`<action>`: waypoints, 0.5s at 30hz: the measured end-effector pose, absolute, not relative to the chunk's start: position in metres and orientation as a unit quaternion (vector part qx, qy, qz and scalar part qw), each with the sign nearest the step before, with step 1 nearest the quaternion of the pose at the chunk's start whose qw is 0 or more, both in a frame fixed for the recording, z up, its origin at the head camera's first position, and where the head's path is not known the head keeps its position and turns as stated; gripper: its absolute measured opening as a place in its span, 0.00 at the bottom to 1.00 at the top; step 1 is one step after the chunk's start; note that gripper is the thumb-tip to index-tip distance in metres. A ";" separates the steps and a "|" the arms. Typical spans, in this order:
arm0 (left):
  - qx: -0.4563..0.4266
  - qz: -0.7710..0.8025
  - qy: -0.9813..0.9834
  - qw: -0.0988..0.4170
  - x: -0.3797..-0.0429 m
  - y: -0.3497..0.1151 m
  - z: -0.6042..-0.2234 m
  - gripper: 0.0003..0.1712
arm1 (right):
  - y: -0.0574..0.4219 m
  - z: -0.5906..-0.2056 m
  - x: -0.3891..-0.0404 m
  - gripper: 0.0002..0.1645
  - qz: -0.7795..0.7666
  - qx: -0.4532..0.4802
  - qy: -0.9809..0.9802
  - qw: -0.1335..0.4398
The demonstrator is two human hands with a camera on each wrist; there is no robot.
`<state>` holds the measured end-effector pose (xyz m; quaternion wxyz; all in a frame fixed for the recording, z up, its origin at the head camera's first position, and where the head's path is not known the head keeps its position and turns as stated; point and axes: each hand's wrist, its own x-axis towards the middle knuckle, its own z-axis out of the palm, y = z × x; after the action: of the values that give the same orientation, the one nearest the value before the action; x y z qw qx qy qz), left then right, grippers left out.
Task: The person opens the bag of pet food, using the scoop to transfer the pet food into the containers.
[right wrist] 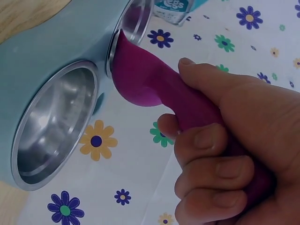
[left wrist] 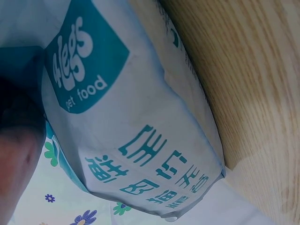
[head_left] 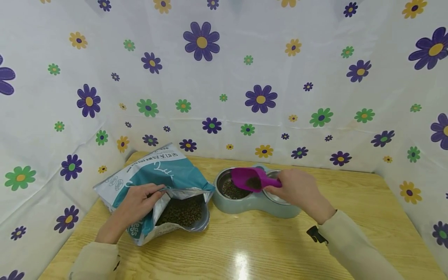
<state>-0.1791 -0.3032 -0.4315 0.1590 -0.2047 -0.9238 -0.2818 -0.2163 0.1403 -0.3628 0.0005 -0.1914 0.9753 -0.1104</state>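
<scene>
My right hand (head_left: 297,189) grips the handle of a magenta scoop (head_left: 246,178), fingers wrapped round it in the right wrist view. The scoop tilts over the left bowl (head_left: 232,190) of a pale blue-green double feeder, with a little brown kibble in its back. Kibble lies in that steel bowl. The right steel bowl (right wrist: 56,126) holds nothing in the right wrist view. My left hand (head_left: 140,202) pinches the rim of a teal and white pet food bag (head_left: 168,169), which lies tilted with its mouth open towards me. Brown kibble (head_left: 183,212) shows inside.
Everything stands on a light wooden table (head_left: 266,245). A white cloth (head_left: 231,74) with purple, yellow and green flowers hangs behind and at both sides. The bag's right edge comes close to the feeder (head_left: 238,206).
</scene>
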 end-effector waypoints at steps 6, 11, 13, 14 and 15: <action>-0.203 -0.277 -0.925 0.159 -0.180 -0.304 -0.433 0.13 | 0.134 -0.365 -0.215 0.28 -0.076 -0.195 0.977 -0.034; -0.197 -0.284 -0.925 0.156 -0.181 -0.304 -0.434 0.13 | 0.127 -0.365 -0.214 0.31 -0.042 -0.196 0.977 -0.072; -0.194 -0.288 -0.925 0.151 -0.181 -0.304 -0.434 0.13 | 0.123 -0.365 -0.213 0.31 -0.029 -0.191 0.978 -0.079; -0.193 -0.289 -0.926 0.150 -0.181 -0.304 -0.434 0.13 | 0.122 -0.365 -0.213 0.31 -0.022 -0.189 0.978 -0.082; -0.193 -0.289 -0.926 0.149 -0.180 -0.304 -0.434 0.13 | 0.120 -0.365 -0.213 0.31 -0.014 -0.187 0.979 -0.082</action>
<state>-0.1805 -0.3036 -0.4339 0.1493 -0.1931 -0.9258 -0.2886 -0.2126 0.1201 -0.3655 -0.0821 -0.1868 0.9789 -0.0140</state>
